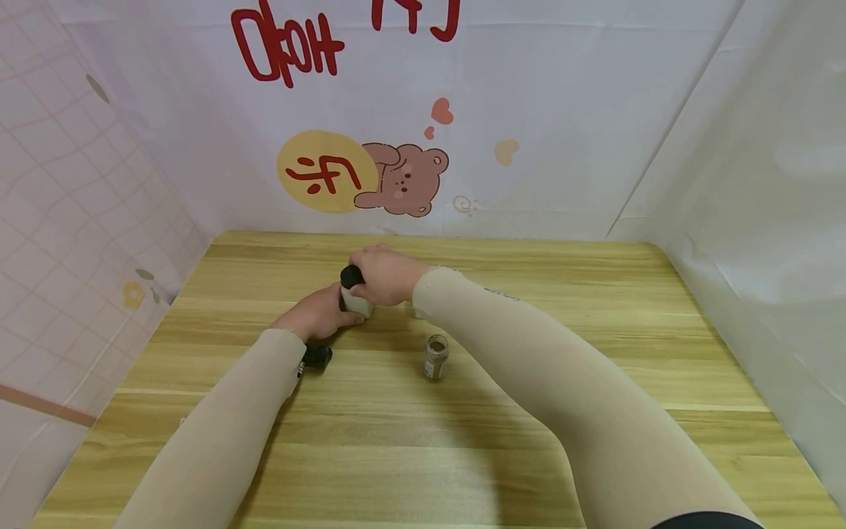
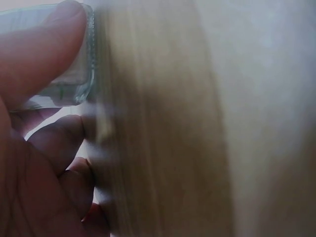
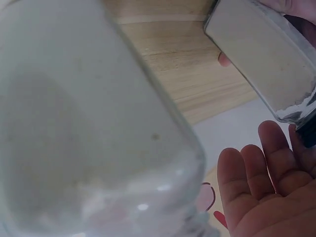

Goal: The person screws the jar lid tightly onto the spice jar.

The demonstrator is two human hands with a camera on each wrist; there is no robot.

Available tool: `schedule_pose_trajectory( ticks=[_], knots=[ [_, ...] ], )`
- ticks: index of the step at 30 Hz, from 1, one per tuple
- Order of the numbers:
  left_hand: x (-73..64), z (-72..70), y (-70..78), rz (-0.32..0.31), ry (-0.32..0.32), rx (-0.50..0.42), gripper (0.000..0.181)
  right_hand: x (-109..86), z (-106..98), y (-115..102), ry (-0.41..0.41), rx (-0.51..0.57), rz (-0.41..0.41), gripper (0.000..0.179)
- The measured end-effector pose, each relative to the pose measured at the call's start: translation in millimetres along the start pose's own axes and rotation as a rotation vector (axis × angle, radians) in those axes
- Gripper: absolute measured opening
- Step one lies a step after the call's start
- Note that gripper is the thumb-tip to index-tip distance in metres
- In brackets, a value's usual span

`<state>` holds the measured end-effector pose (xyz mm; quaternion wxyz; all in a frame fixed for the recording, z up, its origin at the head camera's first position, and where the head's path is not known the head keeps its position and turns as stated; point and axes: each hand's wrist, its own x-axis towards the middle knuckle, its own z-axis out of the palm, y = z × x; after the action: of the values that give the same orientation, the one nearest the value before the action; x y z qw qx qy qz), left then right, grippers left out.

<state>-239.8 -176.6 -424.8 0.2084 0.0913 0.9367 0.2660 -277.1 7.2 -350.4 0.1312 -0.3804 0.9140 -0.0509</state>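
Note:
In the head view, a square glass jar (image 1: 358,303) with pale contents stands left of centre on the table. My left hand (image 1: 319,314) grips its lower part, the thumb pressed along the glass (image 2: 69,94) in the left wrist view. Over the top, my right hand (image 1: 388,275) holds the black cap (image 1: 352,276) between thumb and fingers. The right wrist view shows the cap (image 3: 309,132) beside the right fingers, and the cap appears to be on the jar (image 3: 266,54).
A second pale-filled jar (image 3: 94,113) looms close in the right wrist view; the right wrist mostly hides it in the head view. Nearer the front stands a small uncapped glass jar (image 1: 435,358). A patterned white cloth wall (image 1: 542,110) borders the wooden table (image 1: 396,470).

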Motion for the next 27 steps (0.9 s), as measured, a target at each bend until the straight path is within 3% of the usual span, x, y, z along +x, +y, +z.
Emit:
schedule_pose_trajectory(
  ticks=[8,16,27],
  knots=[
    [0.1,0.2,-1.1,0.002,-0.005,0.003,0.080,-1.3,-3.8,-1.2,-0.023,-0.022,-0.017,0.054],
    [1.2,-0.8,1.1,0.009,-0.002,0.020,0.078,-2.9,-4.0,-3.6,-0.012,0.000,-0.001,0.044],
    [-0.5,-1.0,3.0,0.019,-0.004,0.020,0.075,-0.7,-3.4,-0.8,-0.040,0.019,-0.011,0.043]
  ],
)
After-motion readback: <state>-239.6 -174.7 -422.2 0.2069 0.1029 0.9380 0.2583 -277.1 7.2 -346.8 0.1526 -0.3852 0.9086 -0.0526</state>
